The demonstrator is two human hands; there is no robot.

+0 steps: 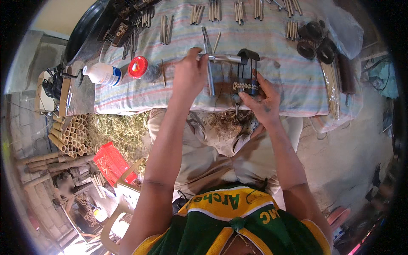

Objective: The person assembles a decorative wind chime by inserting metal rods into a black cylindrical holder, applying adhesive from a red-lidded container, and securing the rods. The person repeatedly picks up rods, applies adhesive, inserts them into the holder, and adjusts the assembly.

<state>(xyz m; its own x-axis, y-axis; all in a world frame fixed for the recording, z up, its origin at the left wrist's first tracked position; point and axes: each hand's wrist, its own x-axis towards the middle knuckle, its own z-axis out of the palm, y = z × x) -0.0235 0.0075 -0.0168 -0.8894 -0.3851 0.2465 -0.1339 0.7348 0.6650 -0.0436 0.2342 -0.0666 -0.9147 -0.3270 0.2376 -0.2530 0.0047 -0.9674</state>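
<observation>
My right hand (267,98) grips a small dark frame (245,85) at its lower band, which carries a pale leaf-like pattern. Thin dark rods join this band to a curved dark piece above. My left hand (191,73) is closed round one end of a silver metal rod (225,58). The rod's far end reaches the curved upper piece of the frame; whether they touch, I cannot tell. Beneath my left hand's fingers a second, longer metal rod (209,63) lies on the striped cloth. A thin pale stick (217,41) rests just beyond it.
Bundles of short pale tubes (215,10) line the striped cloth's (148,100) far side. At the left stand a white bottle (102,74) and a red-lidded jar (138,68). Dark rings (326,50) and wrapped sticks (330,87) lie right. A red crate (111,161) sits below left.
</observation>
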